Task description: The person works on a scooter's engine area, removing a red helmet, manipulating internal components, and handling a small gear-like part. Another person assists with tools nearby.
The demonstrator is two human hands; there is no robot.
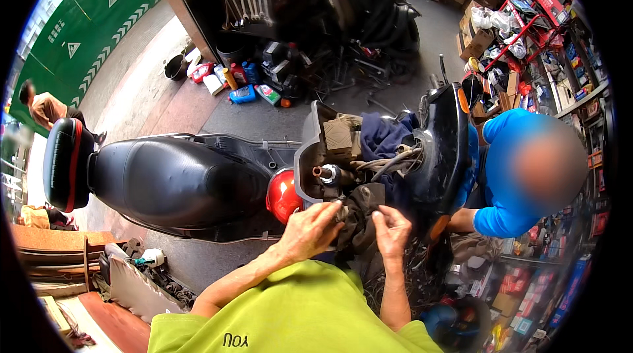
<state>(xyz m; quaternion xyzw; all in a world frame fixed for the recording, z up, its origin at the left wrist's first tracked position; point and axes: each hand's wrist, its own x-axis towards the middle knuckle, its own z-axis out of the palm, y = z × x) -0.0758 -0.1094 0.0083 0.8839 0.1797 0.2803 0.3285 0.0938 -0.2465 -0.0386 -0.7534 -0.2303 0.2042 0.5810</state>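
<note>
In front of my chest I hold a dark, crumpled cloth (361,214) between both hands. My left hand (310,229) pinches its left side, fingers closed. At the other edge my right hand (391,233) is closed too, thumb and fingertips gripping the fabric. Just beyond the cloth, a metal cylindrical part with a copper-coloured end (328,174) lies in the grey plastic footwell (305,178) of a black scooter. A rounded red helmet-like object (283,196) sits to the left of it. Farther in are a cardboard box (338,138) and a navy cloth (388,136).
The scooter's black seat (178,171) stretches left; its front cover (445,148) stands right. A person in a blue shirt (511,175) is close beyond it. Bottles (242,94), a wrench rack (246,7) and loose tools are at the back. Stocked shelves (527,287) line the right.
</note>
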